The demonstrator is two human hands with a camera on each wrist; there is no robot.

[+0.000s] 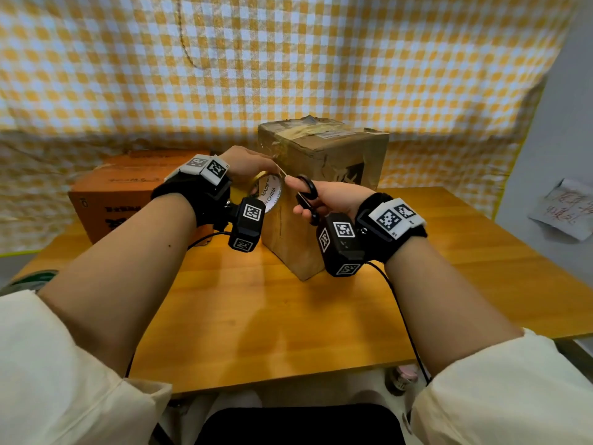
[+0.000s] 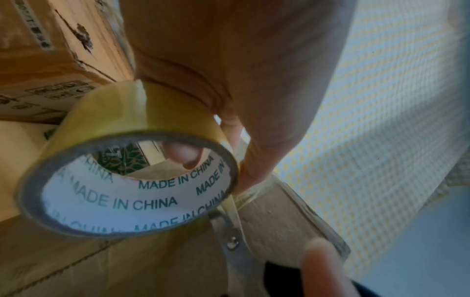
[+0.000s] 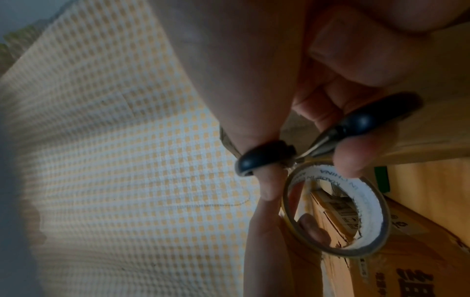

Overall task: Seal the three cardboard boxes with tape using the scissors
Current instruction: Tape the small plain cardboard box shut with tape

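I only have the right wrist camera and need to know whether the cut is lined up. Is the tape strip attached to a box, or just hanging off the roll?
Observer: Attached. In the head view the strip runs from the tape roll up to the tall brown box.
Operator: Are the scissor blades on that strip?
Observer: The left wrist view shows the scissors reaching the strip just below the roll.
Operator: How is the left hand holding the roll?
Observer: The left hand has a finger through the core.
Operator: Any other box nearby?
Observer: Yes, an orange box stands on the table, left of the brown one.
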